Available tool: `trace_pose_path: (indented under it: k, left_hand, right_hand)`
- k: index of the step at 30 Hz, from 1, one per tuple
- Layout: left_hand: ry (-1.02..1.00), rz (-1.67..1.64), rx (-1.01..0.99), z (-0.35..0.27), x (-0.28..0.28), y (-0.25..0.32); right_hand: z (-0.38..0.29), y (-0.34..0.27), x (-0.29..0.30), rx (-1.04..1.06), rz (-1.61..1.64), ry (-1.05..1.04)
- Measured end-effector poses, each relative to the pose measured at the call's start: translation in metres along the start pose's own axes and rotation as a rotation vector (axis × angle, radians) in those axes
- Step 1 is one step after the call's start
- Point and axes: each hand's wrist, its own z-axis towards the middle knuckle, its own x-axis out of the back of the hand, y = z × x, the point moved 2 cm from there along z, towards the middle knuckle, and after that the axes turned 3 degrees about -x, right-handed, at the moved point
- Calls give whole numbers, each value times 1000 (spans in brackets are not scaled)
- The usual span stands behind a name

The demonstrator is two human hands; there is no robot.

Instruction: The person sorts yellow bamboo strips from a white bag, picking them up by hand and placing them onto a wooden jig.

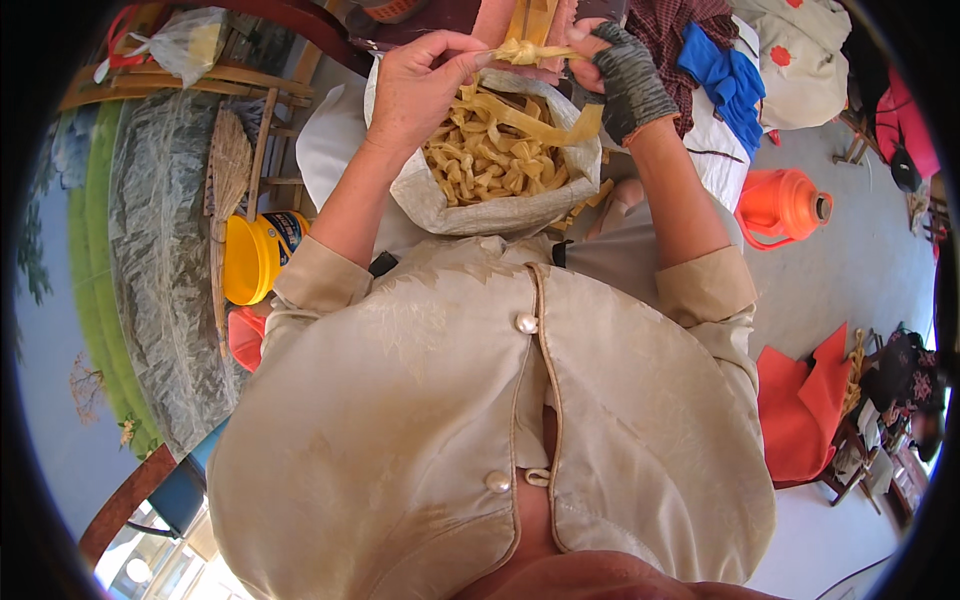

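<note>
A yellowish strip of flat, pliable material with a knot [517,52] in it is stretched between my hands at the top of the head view. Bare, my left hand [431,86] pinches its left end between thumb and fingers. My right hand [622,79], in a grey fingerless glove, grips the strip just right of the knot. A flat strip [544,133] hangs in a loop below. Beneath my hands, a white woven sack [495,217] with a rolled rim holds many knotted yellowish pieces [502,165].
A wooden stand [529,22] with pink cloth is beyond the sack. At left are a yellow bucket [247,259], a straw broom [231,157] and a wooden rack [270,135]. To the right lie blue cloth [724,82], an orange thermos flask [784,206] and red fabric [799,412].
</note>
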Motion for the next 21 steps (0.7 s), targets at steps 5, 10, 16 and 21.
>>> trace_pose_path:
  k: [5, 10, 16, 21]
  left_hand:
    - [-20, 460, -273, -14, -7, 11]
    - [-286, 524, -114, -31, -25, -13]
    - [-157, 751, -562, -17, -10, -34]
    - [-163, 821, -608, 1, 4, -61]
  right_hand:
    - [-16, 10, -44, -81, -479, 45]
    - [-20, 23, -57, -219, -416, -71]
    - [-25, 22, -66, 202, -597, -54]
    - [-27, 14, -78, 379, -663, 0]
